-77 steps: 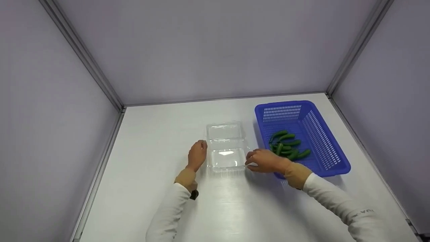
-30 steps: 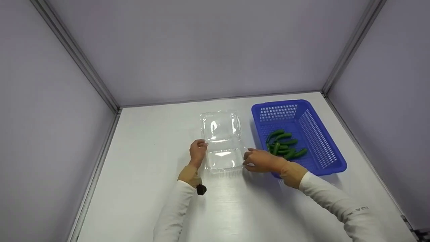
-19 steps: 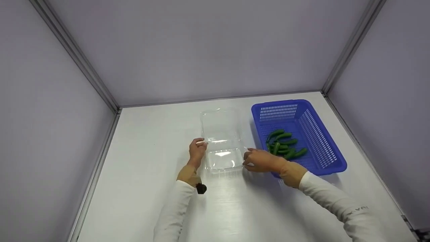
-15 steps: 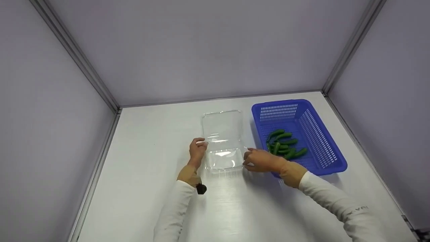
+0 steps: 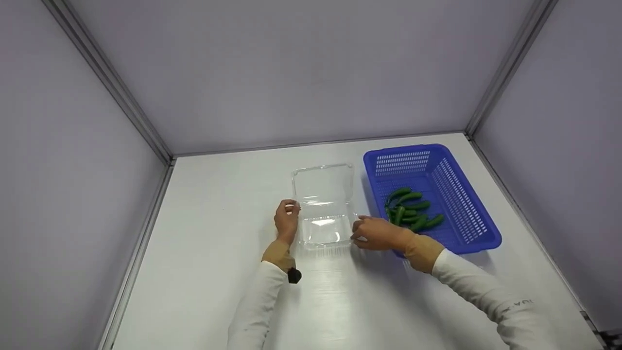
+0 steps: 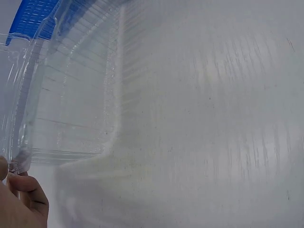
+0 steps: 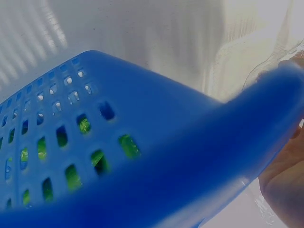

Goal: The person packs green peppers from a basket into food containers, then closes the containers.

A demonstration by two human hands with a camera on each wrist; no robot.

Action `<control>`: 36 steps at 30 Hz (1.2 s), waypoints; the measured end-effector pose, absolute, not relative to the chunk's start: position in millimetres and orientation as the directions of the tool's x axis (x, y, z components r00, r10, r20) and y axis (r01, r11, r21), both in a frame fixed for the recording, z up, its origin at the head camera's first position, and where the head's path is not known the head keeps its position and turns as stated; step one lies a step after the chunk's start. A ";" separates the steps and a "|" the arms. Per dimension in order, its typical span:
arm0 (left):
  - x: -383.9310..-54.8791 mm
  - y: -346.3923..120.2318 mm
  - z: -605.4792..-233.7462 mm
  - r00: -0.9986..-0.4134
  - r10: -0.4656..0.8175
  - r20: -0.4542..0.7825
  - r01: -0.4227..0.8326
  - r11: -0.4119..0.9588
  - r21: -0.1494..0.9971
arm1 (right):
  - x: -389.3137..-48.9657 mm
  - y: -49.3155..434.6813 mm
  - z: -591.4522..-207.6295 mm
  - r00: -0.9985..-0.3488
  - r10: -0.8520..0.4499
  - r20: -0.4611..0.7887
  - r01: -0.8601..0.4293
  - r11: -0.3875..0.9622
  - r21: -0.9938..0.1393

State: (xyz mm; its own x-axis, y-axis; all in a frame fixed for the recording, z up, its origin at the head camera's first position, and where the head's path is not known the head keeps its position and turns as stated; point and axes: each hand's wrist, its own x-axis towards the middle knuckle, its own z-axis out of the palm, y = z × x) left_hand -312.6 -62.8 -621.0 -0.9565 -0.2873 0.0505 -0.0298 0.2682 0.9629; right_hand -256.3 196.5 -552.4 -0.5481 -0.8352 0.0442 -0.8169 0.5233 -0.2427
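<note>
A clear plastic clamshell box [image 5: 324, 228] lies on the white table with its lid [image 5: 322, 182] swung back on the far side. In the head view my left hand [image 5: 286, 218] is at the box's left side by the hinge. The left wrist view shows its thumb and finger pinching the clear edge [image 6: 23, 159]. My right hand [image 5: 381, 232] holds the right rim of the base, fingertips at its near right corner. In the right wrist view the basket's blurred rim covers part of that hand [image 7: 285, 185]. The box's base has nothing in it.
A blue plastic basket [image 5: 478, 204] stands right of the box, under my right forearm. Several green chilli peppers [image 5: 410, 209] lie in its near left part. Grey panels [image 5: 311, 73] wall the table [image 5: 218, 218] at the back and both sides.
The lid swings back away from me, then its far edge comes slightly nearer again. My left hand shifts a little along the left edge; my right hand stays at the right rim.
</note>
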 end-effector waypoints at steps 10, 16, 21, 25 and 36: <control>-313.5 -60.6 -624.0 -0.954 -0.291 0.067 -0.017 0.277 0.961 | -256.4 198.3 -542.3 -0.569 -0.822 -0.016 -0.792 0.553 -0.260; -314.2 -61.9 -623.6 -0.948 -0.305 0.088 0.000 0.280 0.960 | -257.2 202.3 -531.0 -0.577 -0.816 0.021 -0.786 0.548 -0.285; -315.9 -61.7 -619.9 -0.949 -0.294 0.110 0.022 0.286 0.958 | -259.2 209.4 -521.4 -0.596 -0.800 0.068 -0.788 0.566 -0.245; -314.9 -60.3 -616.8 -0.960 -0.273 0.067 -0.012 0.278 0.960 | -261.8 223.8 -512.5 -0.611 -0.770 0.185 -0.791 0.582 -0.189; -314.0 -61.3 -618.3 -0.966 -0.245 0.087 0.010 0.299 0.954 | -260.3 269.3 -502.5 -0.742 -0.666 0.077 -0.666 0.718 -0.203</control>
State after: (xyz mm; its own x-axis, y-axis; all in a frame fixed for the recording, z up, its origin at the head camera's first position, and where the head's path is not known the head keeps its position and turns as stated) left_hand -314.0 -61.3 -618.3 -0.9656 -0.2451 0.0869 0.0100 0.2989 0.9542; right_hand -260.3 269.3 -502.5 -0.7416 -0.6664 0.0766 -0.6659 0.7178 -0.2033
